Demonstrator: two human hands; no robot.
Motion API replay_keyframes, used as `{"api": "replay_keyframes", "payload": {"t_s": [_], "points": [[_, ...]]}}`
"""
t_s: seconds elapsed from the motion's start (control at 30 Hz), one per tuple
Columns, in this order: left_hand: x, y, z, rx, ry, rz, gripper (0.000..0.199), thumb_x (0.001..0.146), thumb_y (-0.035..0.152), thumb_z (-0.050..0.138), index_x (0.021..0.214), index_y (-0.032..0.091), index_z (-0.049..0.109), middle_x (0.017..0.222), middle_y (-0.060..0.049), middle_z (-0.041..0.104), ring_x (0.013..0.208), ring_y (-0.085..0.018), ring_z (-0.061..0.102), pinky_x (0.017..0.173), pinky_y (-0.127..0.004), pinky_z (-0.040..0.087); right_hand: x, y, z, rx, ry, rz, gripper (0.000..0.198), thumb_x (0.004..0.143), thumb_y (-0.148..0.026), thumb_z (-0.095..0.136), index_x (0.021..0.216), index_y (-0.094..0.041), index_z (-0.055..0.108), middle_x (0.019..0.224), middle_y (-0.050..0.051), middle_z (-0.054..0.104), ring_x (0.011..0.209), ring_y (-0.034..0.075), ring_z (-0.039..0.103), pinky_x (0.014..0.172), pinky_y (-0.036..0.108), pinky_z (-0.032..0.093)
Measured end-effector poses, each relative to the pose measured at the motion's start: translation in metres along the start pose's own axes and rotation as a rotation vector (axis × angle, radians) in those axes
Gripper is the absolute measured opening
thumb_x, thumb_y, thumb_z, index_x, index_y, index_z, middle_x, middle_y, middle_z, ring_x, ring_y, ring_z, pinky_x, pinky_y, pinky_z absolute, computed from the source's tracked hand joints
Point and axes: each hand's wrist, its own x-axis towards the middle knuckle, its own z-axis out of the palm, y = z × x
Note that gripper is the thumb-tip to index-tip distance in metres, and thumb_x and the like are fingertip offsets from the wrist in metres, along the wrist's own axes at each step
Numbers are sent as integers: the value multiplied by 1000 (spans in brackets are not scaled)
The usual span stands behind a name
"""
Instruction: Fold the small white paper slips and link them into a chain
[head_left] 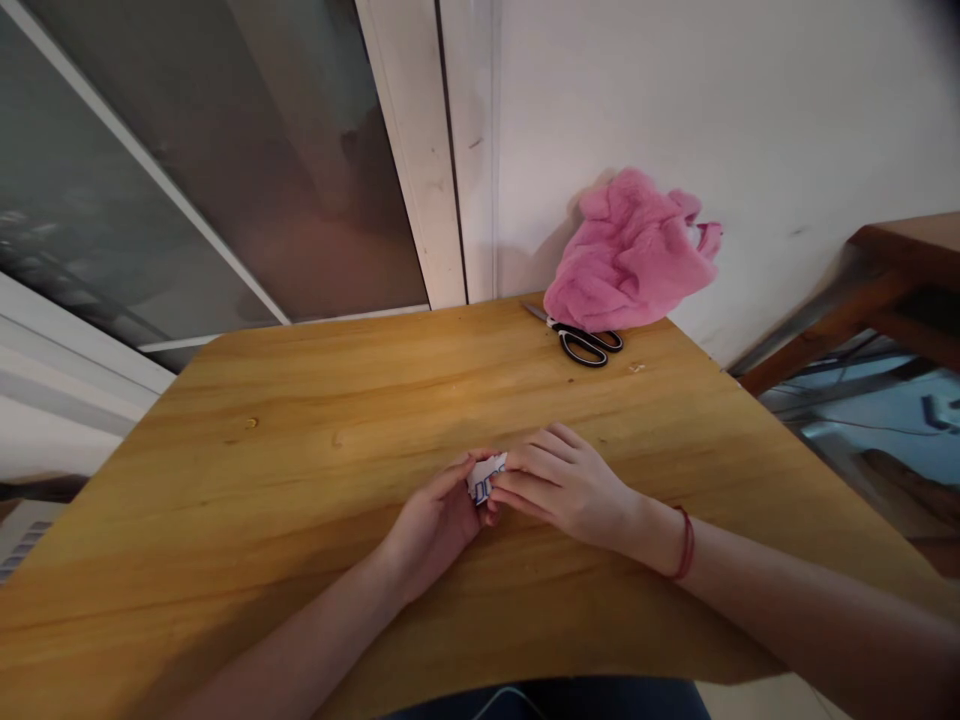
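Between both hands, above the middle of the wooden table (360, 400), is a small white piece with blue markings (484, 480), perhaps a small packet or box. Its exact kind does not show, since fingers cover much of it. My left hand (442, 515) grips it from the left, thumb along the upper edge. From the right, my right hand (566, 485) closes its fingers over the other end. A red cord bracelet (685, 543) circles my right wrist.
At the table's far right corner lies a pink fluffy cloth (634, 250), against the wall. Black-handled scissors (585, 345) lie partly under it. A sliding glass door (300, 150) stands behind the table, and another wooden piece of furniture (885, 285) is at the right.
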Motion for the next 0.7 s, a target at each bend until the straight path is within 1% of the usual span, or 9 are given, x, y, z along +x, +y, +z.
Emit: {"api": "replay_keyframes", "payload": {"t_s": [0.1, 0.23, 0.33, 0.4, 0.47, 0.57, 0.63, 0.7], "points": [[-1, 0, 1, 27, -2, 4, 19, 88, 23, 43, 95, 15, 59, 80, -3, 55, 66, -11, 50, 62, -24, 39, 1, -2, -2, 101, 39, 53, 19, 89, -27, 50, 78, -19, 63, 76, 1, 62, 70, 13, 49, 65, 28, 36], [0, -3, 4, 65, -17, -13, 24, 91, 30, 37, 93, 16, 57, 78, -4, 55, 63, -12, 51, 60, -26, 39, 2, -4, -1, 223, 82, 226, 16, 89, -26, 51, 81, -17, 61, 78, 3, 61, 73, 13, 51, 69, 28, 36], [0, -6, 6, 80, -38, -26, 29, 91, 34, 35, 89, 15, 57, 78, -5, 54, 62, -13, 51, 59, -26, 39, 2, -4, 3, 212, 34, 333, 14, 88, -27, 53, 82, -17, 60, 79, 3, 60, 76, 15, 52, 72, 30, 35], [0, -7, 6, 102, -34, -18, 23, 90, 30, 40, 89, 14, 57, 77, -5, 54, 62, -13, 52, 58, -25, 39, 3, -5, 4, 237, -3, 376, 12, 87, -27, 52, 84, -17, 58, 80, 3, 60, 78, 16, 52, 73, 31, 36], [-1, -6, 5, 111, -19, -8, 13, 87, 22, 47, 91, 14, 57, 76, -3, 53, 61, -11, 52, 56, -23, 39, 3, -5, 3, 303, -17, 405, 10, 88, -22, 49, 88, -17, 57, 81, 4, 59, 79, 16, 52, 74, 30, 37], [0, -4, 0, 97, 7, 27, 12, 84, 15, 51, 95, 14, 56, 77, -2, 53, 59, -8, 50, 55, -20, 38, 2, -4, -2, 390, -15, 411, 15, 88, -16, 43, 97, -16, 54, 87, 5, 59, 83, 16, 51, 76, 30, 38], [1, -2, -2, 92, 23, 59, 12, 85, 15, 50, 95, 14, 57, 75, -2, 53, 58, -6, 49, 54, -19, 38, 2, -3, -4, 405, -48, 410, 18, 86, -19, 47, 103, -16, 53, 93, 6, 58, 87, 17, 51, 78, 31, 39], [2, -1, -4, 94, 49, 82, 12, 85, 15, 51, 94, 13, 58, 73, -1, 52, 57, -6, 48, 53, -18, 38, 2, -4, -4, 406, -119, 426, 25, 84, -28, 53, 107, -17, 52, 97, 7, 57, 91, 19, 51, 80, 32, 40]]}}
